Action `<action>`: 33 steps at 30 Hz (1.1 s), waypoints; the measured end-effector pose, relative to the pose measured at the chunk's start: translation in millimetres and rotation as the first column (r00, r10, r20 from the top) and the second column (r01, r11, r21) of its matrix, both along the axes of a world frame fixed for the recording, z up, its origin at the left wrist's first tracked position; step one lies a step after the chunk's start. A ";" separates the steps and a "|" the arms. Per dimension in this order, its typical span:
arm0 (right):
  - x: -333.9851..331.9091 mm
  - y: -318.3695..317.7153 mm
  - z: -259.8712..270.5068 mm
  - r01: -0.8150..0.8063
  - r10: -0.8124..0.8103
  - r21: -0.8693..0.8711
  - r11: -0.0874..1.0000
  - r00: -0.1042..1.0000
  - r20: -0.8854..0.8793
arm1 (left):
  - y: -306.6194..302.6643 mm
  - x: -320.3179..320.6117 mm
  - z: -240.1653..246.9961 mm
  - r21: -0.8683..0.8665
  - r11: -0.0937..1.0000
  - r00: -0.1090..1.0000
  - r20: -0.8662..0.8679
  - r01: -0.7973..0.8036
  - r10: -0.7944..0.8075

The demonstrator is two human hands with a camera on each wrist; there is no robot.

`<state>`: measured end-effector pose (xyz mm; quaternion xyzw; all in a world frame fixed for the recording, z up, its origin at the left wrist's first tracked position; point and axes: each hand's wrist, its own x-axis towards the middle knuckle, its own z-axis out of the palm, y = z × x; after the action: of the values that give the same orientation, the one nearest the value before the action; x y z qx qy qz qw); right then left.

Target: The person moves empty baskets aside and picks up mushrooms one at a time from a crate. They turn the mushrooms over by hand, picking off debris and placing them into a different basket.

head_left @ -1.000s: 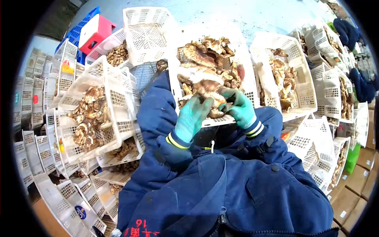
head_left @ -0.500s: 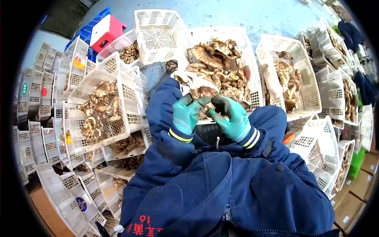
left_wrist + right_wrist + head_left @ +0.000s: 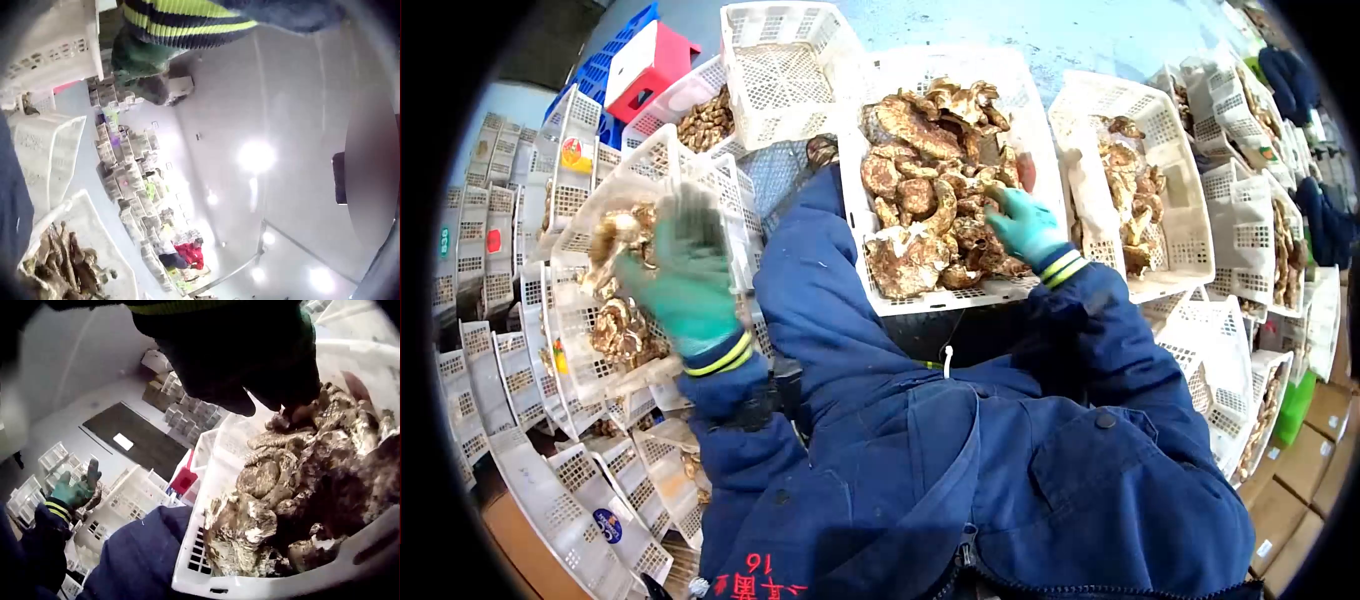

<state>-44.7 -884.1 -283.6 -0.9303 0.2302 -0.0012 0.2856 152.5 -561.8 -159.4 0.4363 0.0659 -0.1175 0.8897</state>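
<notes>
Left hand: our left hand [image 3: 685, 285] hangs over the side basket [image 3: 705, 195], well apart from the right. It is blurred in the head view. In the right wrist view its fingers look spread and straight, and we see nothing clamped in them.
Pale mushroom [image 3: 607, 240]: just off the left fingertips, above the brown ones lying in that basket. We cannot tell whether the glove touches it.
Right hand: our right hand [image 3: 1025, 225] is down in the middle basket [image 3: 945, 298], with its fingertips narrowed onto one mushroom piece [image 3: 299, 414] at the far side of the heap.
Pile of mushrooms [image 3: 925, 190]: heaped under and beside the right hand, and reaching up to the basket rim.
Risk, left side: if the pale mushroom is loose that close to the wall, we judge it could go over the rim and land among the stacked baskets beyond the hand.
Risk, right side: the caps look brittle and interlocked, so a hard pinch could snap the piece, and lifting it could drag its neighbours out.
Risk, basket: it seems to rest on our knees, and leaning left could tilt it and spill the heap.
</notes>
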 end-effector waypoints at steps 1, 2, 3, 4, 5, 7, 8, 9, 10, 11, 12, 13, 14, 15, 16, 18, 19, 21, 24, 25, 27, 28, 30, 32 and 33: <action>9.1 -0.3 -20.4 -0.122 0.133 -0.096 0.988 0.984 0.117 | 2.3 3.9 -13.8 -0.031 0.995 0.996 -0.019 0.092 -0.093; 21.0 0.1 -41.5 -0.148 0.155 -0.090 0.985 0.986 0.069 | 5.4 6.6 -34.7 -0.062 0.981 0.982 -0.039 0.184 -0.187; 35.1 3.3 -55.4 -0.175 0.177 -0.084 0.981 0.984 0.021 | -11.4 -11.3 -51.9 0.014 0.928 0.928 0.028 0.371 -0.371; 62.0 17.1 -49.4 -0.096 0.097 0.017 0.995 0.977 -0.190 | -36.3 -35.0 -65.5 0.099 0.836 0.834 0.076 0.540 -0.547; 81.6 16.3 -48.9 -0.093 0.094 0.021 0.995 0.923 -0.374 | -46.5 -46.2 -72.4 0.206 0.800 0.783 0.177 0.563 -0.596; 102.5 14.4 -72.5 -0.028 0.015 -0.020 0.999 0.877 -0.480 | -50.2 -53.1 -83.5 0.296 0.765 0.729 0.245 0.572 -0.640; 111.3 13.4 -77.7 0.012 -0.011 -0.001 1.000 0.855 -0.518 | -49.7 -52.2 -88.4 0.280 0.767 0.739 0.222 0.577 -0.636; 120.4 12.4 -80.0 -0.002 0.017 0.029 1.000 0.845 -0.534 | -49.2 -50.3 -90.5 0.263 0.768 0.747 0.198 0.583 -0.635; 122.3 11.8 -81.6 0.021 -0.010 0.015 1.000 0.842 -0.539 | -47.5 -47.5 -91.0 0.255 0.777 0.772 0.143 0.576 -0.620; 119.8 9.9 -81.9 0.035 -0.016 0.026 0.999 0.852 -0.523 | -46.0 -43.3 -89.8 0.246 0.785 0.793 0.090 0.569 -0.603; 115.3 6.0 -78.3 0.049 -0.025 0.034 0.998 0.862 -0.506 | -45.8 -40.0 -88.6 0.234 0.795 0.812 0.041 0.559 -0.583; 109.0 3.3 -65.1 0.095 -0.029 0.119 0.988 0.886 -0.463 | -45.2 -40.4 -88.1 0.239 0.817 0.826 0.087 0.525 -0.557; 102.8 -9.2 -88.6 0.148 -0.067 0.189 0.971 0.924 -0.377 | -44.0 -37.1 -91.3 0.190 0.814 0.825 0.031 0.549 -0.564; 98.6 -10.5 -75.0 0.155 -0.047 0.291 0.944 0.937 -0.347 | -41.7 -31.5 -96.3 0.140 0.809 0.818 -0.023 0.571 -0.574; 93.0 -12.0 -59.8 0.164 -0.038 0.389 0.907 0.949 -0.313 | -39.8 -28.1 -100.9 0.088 0.799 0.803 -0.075 0.595 -0.591; 91.9 -18.6 -64.8 0.188 -0.034 0.458 0.869 0.945 -0.324 | -43.0 -30.9 -102.5 0.076 0.783 0.786 -0.012 0.617 -0.618; 90.2 -15.7 -53.8 0.156 -0.023 0.421 0.893 0.953 -0.303 | -45.6 -35.3 -98.4 0.112 0.777 0.782 0.006 0.619 -0.624; 85.2 -2.1 -14.2 0.135 -0.013 0.364 0.922 0.948 -0.317 | -47.4 -42.7 -93.0 0.207 0.752 0.761 0.051 0.626 -0.647; 59.5 2.6 13.8 -0.070 0.078 0.247 0.966 0.997 -0.022 | -47.2 -52.7 -82.5 0.280 0.724 0.744 0.048 0.631 -0.667; 48.0 11.2 43.3 -0.033 0.019 0.282 0.959 0.999 0.050 | -45.5 -59.8 -80.2 0.342 0.705 0.659 0.257 0.622 -0.706; 27.8 9.1 69.6 0.015 -0.112 0.365 0.931 0.962 0.247 | -40.8 -61.0 -62.1 0.598 0.466 0.317 0.344 0.652 -0.884; 17.7 4.9 83.7 0.073 -0.209 0.416 0.906 0.934 0.291 | -42.5 -66.6 -53.0 0.576 0.318 0.239 0.211 0.753 -0.948; -1.4 -12.5 90.3 0.090 -0.489 0.757 0.647 0.811 0.320 | -51.6 -87.7 -38.1 0.277 0.025 0.082 -0.193 0.961 -0.978; -22.1 -17.0 90.6 0.122 -0.572 0.888 0.444 0.801 0.176 | -66.1 -109.9 -58.3 0.293 0.156 0.196 -0.113 0.943 -0.974; -33.6 -8.8 88.6 0.058 -0.498 0.894 0.445 0.845 0.194 | -71.2 -112.3 -73.3 0.271 0.314 0.332 -0.023 0.910 -0.943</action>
<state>-78.4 -892.9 -194.9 -0.5818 0.2840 -0.1400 0.7491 40.2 -633.0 -232.7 0.5033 -0.2452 -0.5671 0.6041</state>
